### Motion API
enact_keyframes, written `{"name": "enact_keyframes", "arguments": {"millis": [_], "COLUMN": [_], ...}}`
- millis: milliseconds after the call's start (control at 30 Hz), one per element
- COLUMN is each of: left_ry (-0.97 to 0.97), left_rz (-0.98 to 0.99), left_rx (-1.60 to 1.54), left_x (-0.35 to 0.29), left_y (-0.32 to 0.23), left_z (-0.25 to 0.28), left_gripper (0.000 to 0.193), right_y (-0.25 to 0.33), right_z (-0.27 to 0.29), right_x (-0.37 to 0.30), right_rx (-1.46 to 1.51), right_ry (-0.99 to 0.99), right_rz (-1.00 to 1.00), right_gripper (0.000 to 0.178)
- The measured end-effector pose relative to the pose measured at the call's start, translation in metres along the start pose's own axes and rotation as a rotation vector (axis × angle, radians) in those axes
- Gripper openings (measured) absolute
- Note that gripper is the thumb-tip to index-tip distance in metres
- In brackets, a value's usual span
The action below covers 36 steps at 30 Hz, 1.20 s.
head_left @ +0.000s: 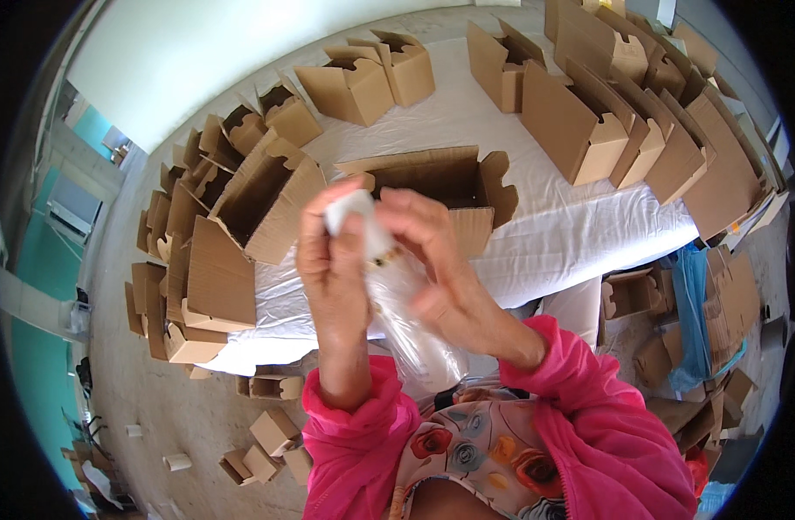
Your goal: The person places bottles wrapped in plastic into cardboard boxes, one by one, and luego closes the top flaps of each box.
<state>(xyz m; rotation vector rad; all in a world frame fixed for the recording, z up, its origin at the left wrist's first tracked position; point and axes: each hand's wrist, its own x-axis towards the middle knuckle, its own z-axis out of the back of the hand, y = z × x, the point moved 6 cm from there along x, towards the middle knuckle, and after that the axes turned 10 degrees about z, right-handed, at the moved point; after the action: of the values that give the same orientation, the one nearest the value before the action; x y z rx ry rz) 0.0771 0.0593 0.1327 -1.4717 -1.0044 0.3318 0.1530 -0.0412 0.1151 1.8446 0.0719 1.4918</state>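
Both my hands are raised close to the camera, above the table's near edge. My left hand (330,264) pinches a small white object (352,215) at its top. My right hand (432,256) grips the same white object and the mouth of a clear plastic bag (415,325) that hangs down between my wrists. The white object sits partly inside the bag's opening; its lower part is hidden by my fingers. Behind my hands an open brown cardboard box (445,186) lies on the white-covered table (579,225).
Several folded brown cardboard boxes (588,121) stand in rows on the table, at left (233,225) and at the back (371,74). More small boxes (272,433) lie on the concrete floor at lower left. Flattened cardboard and blue plastic (701,321) are piled at right.
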Motion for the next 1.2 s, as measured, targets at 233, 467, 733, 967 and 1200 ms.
{"name": "enact_keyframes", "arguments": {"millis": [233, 467, 733, 967, 1200], "left_ry": [0.030, 0.349, -0.252, -0.562, -0.531], "left_rz": [0.173, 0.017, -0.157, -0.290, 0.208], "left_rx": [-0.130, -0.027, 0.195, -0.147, -0.315], "left_x": [-0.006, -0.021, -0.018, -0.004, -0.014], "left_y": [0.019, 0.018, 0.008, -0.004, 0.052], "left_z": [-0.007, -0.034, 0.001, 0.029, 0.011], "left_gripper": [0.037, 0.058, 0.016, 0.016, 0.022], "right_y": [0.010, -0.001, 0.004, 0.018, 0.027], "right_z": [0.010, 0.032, 0.036, 0.017, 0.023], "right_x": [-0.010, -0.003, 0.005, -0.031, 0.000], "right_rx": [-0.187, -0.051, 0.012, -0.108, -0.028], "right_ry": [0.107, -0.157, -0.112, -0.057, -0.248], "right_rz": [-0.038, -0.034, -0.204, -0.053, 0.384], "right_gripper": [0.018, 0.014, 0.073, 0.089, 0.082]}}
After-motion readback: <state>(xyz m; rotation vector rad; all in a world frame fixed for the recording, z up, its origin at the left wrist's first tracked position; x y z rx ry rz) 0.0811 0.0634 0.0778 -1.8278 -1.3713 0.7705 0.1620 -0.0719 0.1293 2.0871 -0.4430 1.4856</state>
